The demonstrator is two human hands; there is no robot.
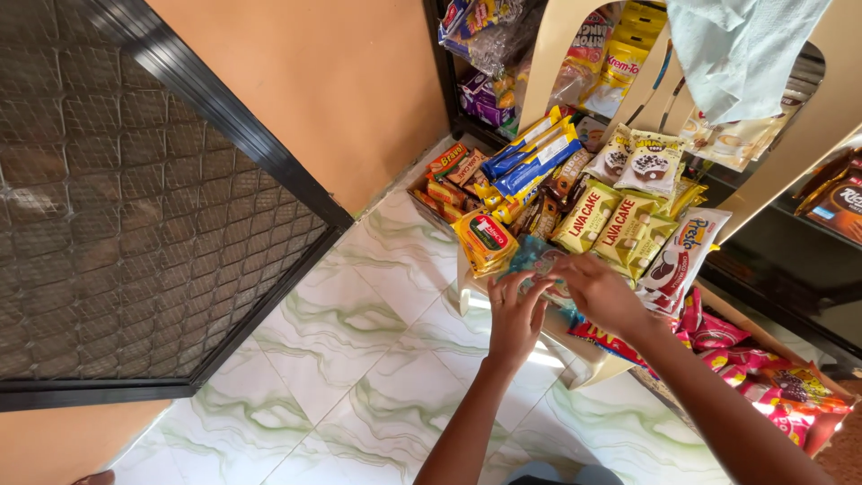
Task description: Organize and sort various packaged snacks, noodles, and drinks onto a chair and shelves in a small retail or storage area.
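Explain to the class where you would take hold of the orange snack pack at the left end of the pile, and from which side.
Grip the orange snack pack by its long edges, coming from above and from the floor side on its left. It lies flat on top at the pile's outer end, with bare tiled floor beside it; yellow cake boxes crowd its right.

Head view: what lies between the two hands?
A teal snack packet lies between the left hand and right hand; both touch it in the head view.
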